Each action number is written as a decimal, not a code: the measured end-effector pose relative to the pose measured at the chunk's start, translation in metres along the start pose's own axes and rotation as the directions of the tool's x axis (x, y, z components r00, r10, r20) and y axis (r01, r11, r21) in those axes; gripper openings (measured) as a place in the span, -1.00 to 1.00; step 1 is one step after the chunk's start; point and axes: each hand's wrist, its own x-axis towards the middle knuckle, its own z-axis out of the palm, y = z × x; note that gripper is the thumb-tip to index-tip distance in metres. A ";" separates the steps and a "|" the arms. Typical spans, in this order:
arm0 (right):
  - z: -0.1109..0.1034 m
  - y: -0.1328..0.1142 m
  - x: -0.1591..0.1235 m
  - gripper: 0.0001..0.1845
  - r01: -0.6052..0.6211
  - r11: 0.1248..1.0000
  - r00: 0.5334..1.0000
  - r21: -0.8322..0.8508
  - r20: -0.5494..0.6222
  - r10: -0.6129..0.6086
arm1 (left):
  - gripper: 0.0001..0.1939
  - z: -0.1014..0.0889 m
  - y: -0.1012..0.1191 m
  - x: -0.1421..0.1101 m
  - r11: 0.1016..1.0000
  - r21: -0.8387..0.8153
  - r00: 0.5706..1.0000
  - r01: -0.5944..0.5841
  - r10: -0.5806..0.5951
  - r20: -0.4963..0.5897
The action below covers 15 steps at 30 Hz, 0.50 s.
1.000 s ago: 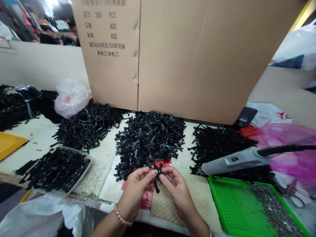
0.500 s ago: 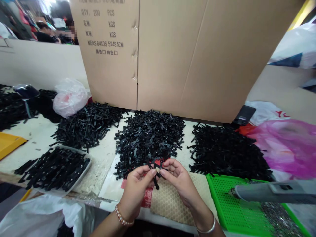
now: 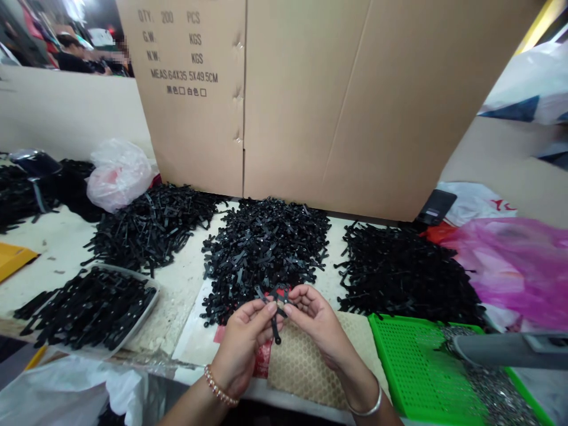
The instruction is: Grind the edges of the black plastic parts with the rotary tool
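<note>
In the middle of the head view, my left hand pinches a small black plastic strip with a round end hanging down. My right hand is beside it, thumb and fingers closed on another black strip that meets the first one. The fingers partly hide how the strips join. Just behind both hands lies a heap of black strips. Below them are a tan honeycomb-patterned mat and a red printed patch.
A green basket with small metal parts stands right, a grey powered screwdriver above it. A filled clear tray is left. More black piles flank the middle one. A big cardboard box stands behind.
The view has shifted slightly. The screwdriver has swung right, away from the mat. Both hands stay together on the black strips, whose angle has changed a little.
</note>
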 end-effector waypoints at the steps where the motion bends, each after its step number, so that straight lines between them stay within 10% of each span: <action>1: 0.000 0.000 0.000 -0.63 0.001 1.000 1.000 -0.002 -0.006 -0.001 | -0.63 0.000 0.000 0.001 1.000 -0.003 1.000 0.004 -0.004 0.002; 15: -0.007 -0.004 0.007 -0.65 -0.026 0.999 0.996 0.028 0.090 0.024 | -0.66 0.006 0.000 0.000 0.997 -0.071 1.000 0.016 -0.016 0.010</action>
